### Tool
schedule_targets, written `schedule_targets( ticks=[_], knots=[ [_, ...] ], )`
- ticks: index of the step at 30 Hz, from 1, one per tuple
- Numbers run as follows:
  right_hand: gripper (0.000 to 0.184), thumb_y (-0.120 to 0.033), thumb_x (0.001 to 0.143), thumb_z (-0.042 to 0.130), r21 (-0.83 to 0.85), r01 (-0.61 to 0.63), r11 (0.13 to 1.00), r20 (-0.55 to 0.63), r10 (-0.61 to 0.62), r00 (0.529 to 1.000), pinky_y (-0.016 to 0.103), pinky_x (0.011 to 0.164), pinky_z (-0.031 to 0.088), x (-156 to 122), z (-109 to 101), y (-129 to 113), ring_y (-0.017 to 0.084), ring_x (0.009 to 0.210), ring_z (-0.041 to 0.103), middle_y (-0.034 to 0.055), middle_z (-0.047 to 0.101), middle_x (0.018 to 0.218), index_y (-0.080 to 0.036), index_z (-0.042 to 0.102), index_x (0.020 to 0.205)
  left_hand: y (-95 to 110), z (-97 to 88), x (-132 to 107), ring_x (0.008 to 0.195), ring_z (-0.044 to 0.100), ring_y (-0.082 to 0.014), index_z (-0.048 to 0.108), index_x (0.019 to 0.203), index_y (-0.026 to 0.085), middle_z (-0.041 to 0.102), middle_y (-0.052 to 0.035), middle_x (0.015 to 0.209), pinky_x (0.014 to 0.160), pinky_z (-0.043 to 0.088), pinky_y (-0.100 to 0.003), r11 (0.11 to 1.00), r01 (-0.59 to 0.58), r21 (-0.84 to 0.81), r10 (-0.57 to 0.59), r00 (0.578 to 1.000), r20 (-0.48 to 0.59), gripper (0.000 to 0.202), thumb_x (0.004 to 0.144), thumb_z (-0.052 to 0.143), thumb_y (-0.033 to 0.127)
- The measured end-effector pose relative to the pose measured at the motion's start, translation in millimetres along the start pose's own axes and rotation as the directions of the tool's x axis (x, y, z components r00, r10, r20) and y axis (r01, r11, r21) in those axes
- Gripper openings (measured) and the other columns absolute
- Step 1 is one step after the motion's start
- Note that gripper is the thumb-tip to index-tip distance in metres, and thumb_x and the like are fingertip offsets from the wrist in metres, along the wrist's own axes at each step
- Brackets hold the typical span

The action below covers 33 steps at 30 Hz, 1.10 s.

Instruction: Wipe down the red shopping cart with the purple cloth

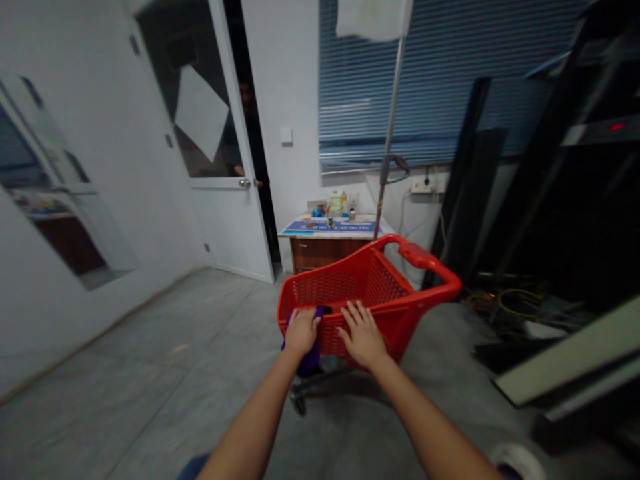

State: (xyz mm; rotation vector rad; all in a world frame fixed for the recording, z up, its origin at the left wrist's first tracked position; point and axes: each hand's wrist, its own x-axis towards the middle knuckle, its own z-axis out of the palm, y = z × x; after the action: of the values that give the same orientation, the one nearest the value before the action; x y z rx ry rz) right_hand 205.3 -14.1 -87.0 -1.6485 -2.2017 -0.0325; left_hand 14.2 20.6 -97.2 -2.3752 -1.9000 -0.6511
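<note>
A red plastic shopping cart [380, 280] on wheels stands on the grey floor in front of me, its handle [425, 260] on the far right side. My left hand [301, 331] is closed on a purple cloth [311, 357] that hangs over the cart's near rim. My right hand [361, 333] lies beside it on the same rim, fingers stretched out and spread flat. The inside of the basket is mostly hidden by its mesh wall.
A small wooden cabinet [325, 250] with bottles on top stands behind the cart under a blue blind. A metal pole [390, 133] rises beside it. A white door [220, 167] stands ajar at left. Dark panels, boards and cables [510, 300] crowd the right side.
</note>
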Motion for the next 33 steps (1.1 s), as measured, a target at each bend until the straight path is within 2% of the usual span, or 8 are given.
schedule_targets(
  ticks=[2, 6, 9, 13, 16, 21, 29, 33],
  knots=[
    [0.062, -0.053, 0.095, 0.032, 0.015, -0.009, 1.0, -0.005, 0.009, 1.0, 0.041, 0.117, 0.005, 0, 1, -2, 0.024, 0.145, 0.009, 0.0034, 0.023, 0.156, -0.018, 0.037, 0.145, 2, 3.2, 1, 0.12, 0.054, -0.0203, 0.055, 0.126, 0.019, 0.064, -0.0092, 0.126, 0.113, 0.025, -0.044, 1.0, 0.0, 0.012, 0.0, 1.0, -0.007, 0.035, 0.098, 0.035, 0.027],
    [0.063, -0.056, 0.095, 0.03, 0.032, -0.036, 0.999, -0.002, 0.036, 0.999, 0.041, 0.117, 0.005, 2, 2, -2, 0.023, 0.145, 0.009, 0.0023, 0.024, 0.156, -0.02, 0.037, 0.145, 22, 14.9, 4, 0.129, 0.046, -0.0222, 0.053, 0.128, 0.02, 0.06, -0.0089, 0.131, 0.113, 0.023, -0.045, 0.999, -0.04, 0.025, 0.04, 0.999, -0.02, 0.035, 0.098, 0.036, 0.028],
    [0.065, -0.057, 0.095, 0.027, 0.033, -0.031, 0.999, 0.012, 0.03, 0.999, 0.04, 0.117, 0.004, 2, 1, 2, 0.022, 0.145, 0.008, 0.0018, 0.022, 0.156, -0.02, 0.033, 0.147, 33, 18.5, 6, 0.124, 0.051, -0.0212, 0.053, 0.128, 0.021, 0.062, -0.0084, 0.128, 0.113, 0.024, -0.043, 0.998, -0.047, 0.033, 0.048, 0.998, -0.029, 0.035, 0.098, 0.037, 0.029],
    [0.068, -0.057, 0.095, 0.024, 0.0, 0.004, 1.0, 0.03, -0.004, 1.0, 0.038, 0.118, 0.004, -2, -10, 13, 0.02, 0.145, 0.008, 0.0032, 0.018, 0.157, -0.015, 0.028, 0.149, 35, 14.6, 7, 0.116, 0.056, -0.0196, 0.056, 0.122, 0.021, 0.066, -0.008, 0.121, 0.111, 0.027, -0.039, 0.998, -0.049, 0.03, 0.05, 0.999, -0.018, 0.032, 0.098, 0.037, 0.029],
    [0.066, -0.052, 0.096, 0.023, -0.068, -0.098, 0.993, -0.027, 0.096, 0.995, 0.039, 0.118, 0.003, -7, -22, 26, 0.021, 0.146, 0.007, 0.0057, 0.018, 0.157, -0.011, 0.027, 0.148, 33, 11.6, 7, 0.113, 0.058, -0.0192, 0.057, 0.12, 0.021, 0.067, -0.0076, 0.118, 0.111, 0.026, -0.038, 0.999, -0.035, 0.019, 0.036, 0.999, -0.014, 0.031, 0.098, 0.038, 0.03],
    [0.063, -0.053, 0.095, 0.029, -0.102, -0.071, 0.992, -0.041, 0.067, 0.997, 0.042, 0.118, 0.001, -12, -30, 40, 0.022, 0.145, 0.009, 0.0021, 0.023, 0.156, -0.016, 0.033, 0.147, 38, 10.2, 6, 0.112, 0.058, -0.0203, 0.058, 0.12, 0.02, 0.068, -0.0086, 0.117, 0.112, 0.024, -0.042, 1.0, 0.008, 0.002, -0.008, 1.0, -0.017, 0.032, 0.098, 0.036, 0.029],
    [0.065, -0.055, 0.094, 0.031, -0.068, -0.048, 0.997, -0.015, 0.047, 0.999, 0.043, 0.118, 0.001, -7, -30, 44, 0.023, 0.145, 0.008, 0.0038, 0.026, 0.155, -0.016, 0.035, 0.146, 82, 13.6, 20, 0.111, 0.059, -0.0196, 0.056, 0.124, 0.021, 0.067, -0.0075, 0.118, 0.11, 0.028, -0.04, 0.998, -0.056, -0.024, 0.056, 0.998, 0.012, 0.034, 0.098, 0.034, 0.029],
    [0.066, -0.057, 0.093, 0.031, -0.046, -0.04, 0.998, -0.007, 0.04, 0.999, 0.043, 0.118, 0.001, -5, -33, 46, 0.023, 0.145, 0.009, 0.004, 0.026, 0.155, -0.016, 0.036, 0.145, 89, 12.1, 24, 0.106, 0.062, -0.0209, 0.059, 0.118, 0.019, 0.069, -0.0087, 0.113, 0.106, 0.034, -0.039, 0.997, -0.074, -0.026, 0.074, 0.997, 0.013, 0.032, 0.097, 0.037, 0.027]
  ],
)
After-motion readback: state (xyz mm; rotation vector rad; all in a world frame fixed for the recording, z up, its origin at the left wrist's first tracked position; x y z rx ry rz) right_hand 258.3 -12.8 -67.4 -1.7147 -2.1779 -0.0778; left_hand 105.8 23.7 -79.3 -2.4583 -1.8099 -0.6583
